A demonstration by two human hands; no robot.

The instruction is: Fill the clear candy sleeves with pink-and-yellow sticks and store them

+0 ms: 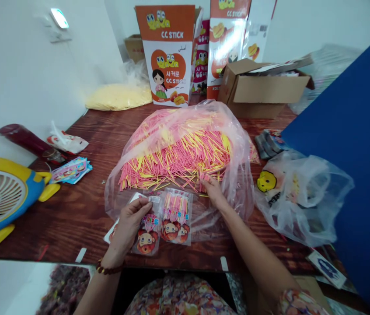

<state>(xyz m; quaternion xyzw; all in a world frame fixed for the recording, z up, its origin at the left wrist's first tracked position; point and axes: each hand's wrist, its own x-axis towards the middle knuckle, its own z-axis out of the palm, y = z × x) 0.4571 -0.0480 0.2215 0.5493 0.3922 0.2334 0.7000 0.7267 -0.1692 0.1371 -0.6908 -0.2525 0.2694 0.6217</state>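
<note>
A large clear plastic bag [113, 192] lies spread on the table, with a heap of thin pink and yellow sticks [178, 157] inside its open mouth. My right hand [214, 191] is closed on a few pink sticks [204, 178] at the heap's near edge. My left hand [130, 221] pinches the upper part of a clear printed packet [147, 240] that shows a red-haired cartoon face. Beside it lies a similar packet [176, 216] with pink and yellow sticks in it. Under my left hand a white-edged packet or card partly shows.
A yellow and blue fan [4, 197] stands at the left, near a stack of printed packets [73, 169] and a dark red bottle [27, 140]. Cartons [172, 57] and an open cardboard box [260, 92] line the back. A crumpled plastic bag [303, 197] lies right, beside a blue panel [345, 131].
</note>
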